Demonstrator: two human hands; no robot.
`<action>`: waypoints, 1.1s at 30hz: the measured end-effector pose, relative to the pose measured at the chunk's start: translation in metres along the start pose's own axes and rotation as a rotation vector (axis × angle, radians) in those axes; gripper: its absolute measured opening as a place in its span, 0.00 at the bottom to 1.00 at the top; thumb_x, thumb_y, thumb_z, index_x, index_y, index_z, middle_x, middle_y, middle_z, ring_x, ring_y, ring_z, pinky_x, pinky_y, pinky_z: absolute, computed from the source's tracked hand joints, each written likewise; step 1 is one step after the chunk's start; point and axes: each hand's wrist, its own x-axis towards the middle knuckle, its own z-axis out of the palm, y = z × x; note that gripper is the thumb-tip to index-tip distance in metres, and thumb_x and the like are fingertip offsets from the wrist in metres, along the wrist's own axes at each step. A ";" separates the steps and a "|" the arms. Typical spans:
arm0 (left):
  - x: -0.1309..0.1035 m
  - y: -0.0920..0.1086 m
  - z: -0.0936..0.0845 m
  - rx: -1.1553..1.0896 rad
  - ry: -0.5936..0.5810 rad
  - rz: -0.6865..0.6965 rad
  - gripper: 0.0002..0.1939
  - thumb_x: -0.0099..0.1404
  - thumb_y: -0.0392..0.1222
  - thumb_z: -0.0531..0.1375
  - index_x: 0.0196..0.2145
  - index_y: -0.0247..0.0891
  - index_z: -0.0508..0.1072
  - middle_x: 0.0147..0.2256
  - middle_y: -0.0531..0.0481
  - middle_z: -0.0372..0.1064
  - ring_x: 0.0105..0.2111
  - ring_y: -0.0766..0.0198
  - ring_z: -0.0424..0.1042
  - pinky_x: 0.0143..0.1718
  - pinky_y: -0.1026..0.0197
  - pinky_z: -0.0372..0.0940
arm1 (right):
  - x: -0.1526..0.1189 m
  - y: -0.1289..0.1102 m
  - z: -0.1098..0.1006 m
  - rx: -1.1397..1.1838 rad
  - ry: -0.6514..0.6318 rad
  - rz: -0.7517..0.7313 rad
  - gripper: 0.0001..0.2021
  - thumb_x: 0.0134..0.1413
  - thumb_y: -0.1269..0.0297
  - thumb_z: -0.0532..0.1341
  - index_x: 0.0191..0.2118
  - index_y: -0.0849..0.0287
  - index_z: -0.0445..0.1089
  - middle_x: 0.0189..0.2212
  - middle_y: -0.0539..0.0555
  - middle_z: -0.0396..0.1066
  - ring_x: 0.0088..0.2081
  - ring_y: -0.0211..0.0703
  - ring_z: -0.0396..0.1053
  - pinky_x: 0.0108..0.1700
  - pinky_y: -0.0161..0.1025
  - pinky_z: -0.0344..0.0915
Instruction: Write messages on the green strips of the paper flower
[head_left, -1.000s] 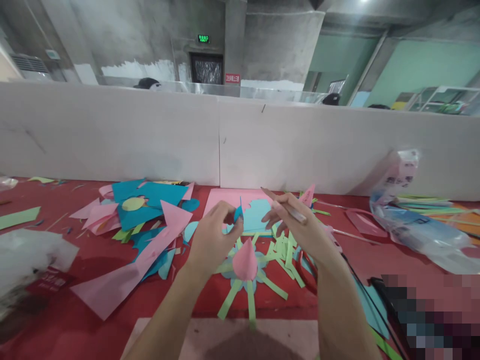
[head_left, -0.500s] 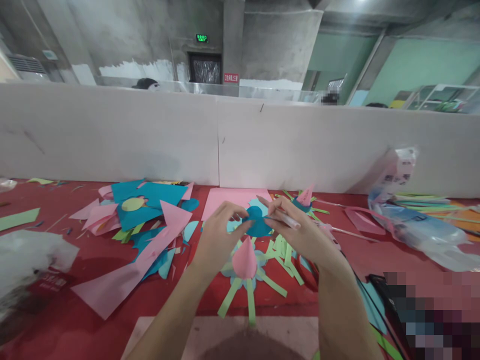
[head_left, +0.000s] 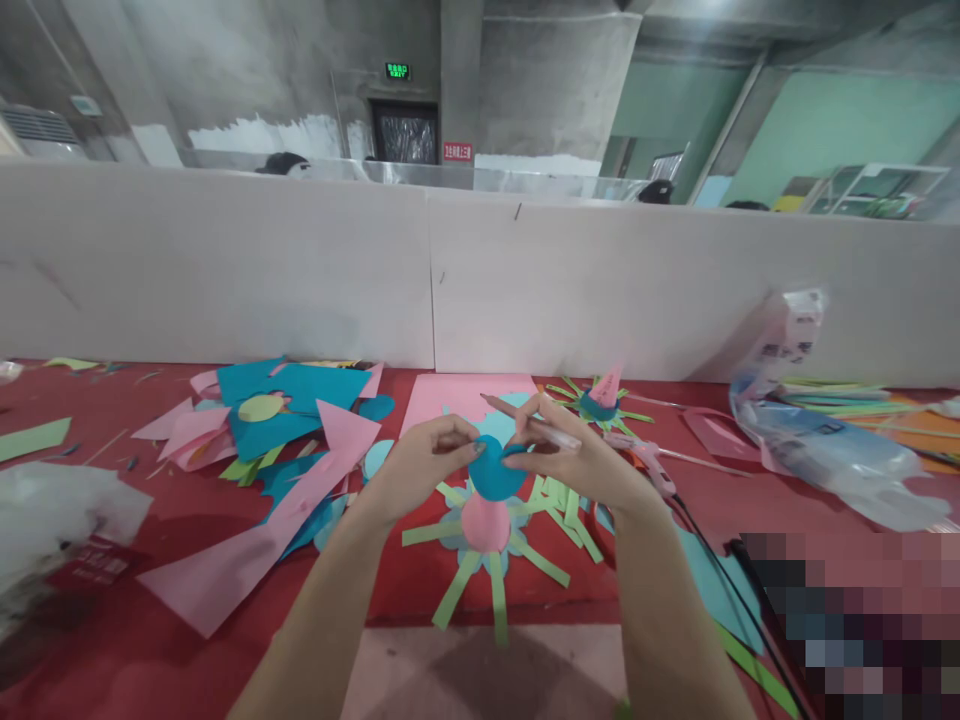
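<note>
A rounded blue paper cutout (head_left: 497,478) is held up between my two hands. My left hand (head_left: 424,462) pinches its left edge between thumb and fingers. My right hand (head_left: 570,455) grips its right edge and also has a pencil (head_left: 501,404) lying across the fingers, tip to the left. Just below the cutout, a pink paper cone (head_left: 485,528) stands on a light blue scalloped paper base (head_left: 453,538), with green strips (head_left: 454,592) fanning outward. The cutout hides the cone's tip.
Farther back stands another pink cone (head_left: 607,388) with green strips. A pink glue gun (head_left: 654,468) with a black cord lies beside my right wrist. Paper scraps (head_left: 292,505) cover the left; plastic bags (head_left: 847,440) lie right. A white partition (head_left: 300,270) borders the table.
Both hands have come slightly nearer with the blue cutout, which has turned and now covers the cone's tip. The pencil stays in my right hand.
</note>
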 end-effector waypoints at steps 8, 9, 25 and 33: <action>0.003 -0.005 0.000 0.038 0.089 0.007 0.09 0.56 0.46 0.57 0.30 0.37 0.67 0.27 0.52 0.68 0.29 0.65 0.68 0.32 0.62 0.64 | 0.006 0.009 -0.007 -0.017 0.115 -0.034 0.12 0.45 0.62 0.62 0.31 0.54 0.56 0.26 0.46 0.61 0.25 0.34 0.62 0.27 0.34 0.62; 0.004 -0.005 0.000 0.055 0.115 0.013 0.09 0.56 0.46 0.56 0.30 0.37 0.68 0.28 0.51 0.68 0.30 0.65 0.68 0.32 0.62 0.64 | 0.006 0.011 -0.008 -0.042 0.143 -0.046 0.11 0.46 0.62 0.62 0.32 0.55 0.57 0.26 0.46 0.61 0.26 0.34 0.62 0.28 0.34 0.63; 0.003 -0.013 -0.004 0.228 0.044 0.014 0.06 0.55 0.44 0.57 0.26 0.39 0.68 0.26 0.53 0.68 0.29 0.65 0.68 0.33 0.62 0.63 | 0.003 0.018 -0.017 -0.153 -0.031 0.023 0.09 0.46 0.61 0.62 0.32 0.56 0.60 0.27 0.48 0.61 0.30 0.37 0.64 0.32 0.36 0.63; 0.006 -0.019 0.000 0.295 0.013 -0.015 0.09 0.53 0.45 0.58 0.32 0.41 0.71 0.32 0.52 0.70 0.32 0.64 0.67 0.33 0.62 0.62 | 0.005 0.027 -0.015 -0.153 -0.001 0.090 0.08 0.46 0.65 0.62 0.31 0.55 0.60 0.29 0.49 0.63 0.34 0.39 0.65 0.32 0.35 0.64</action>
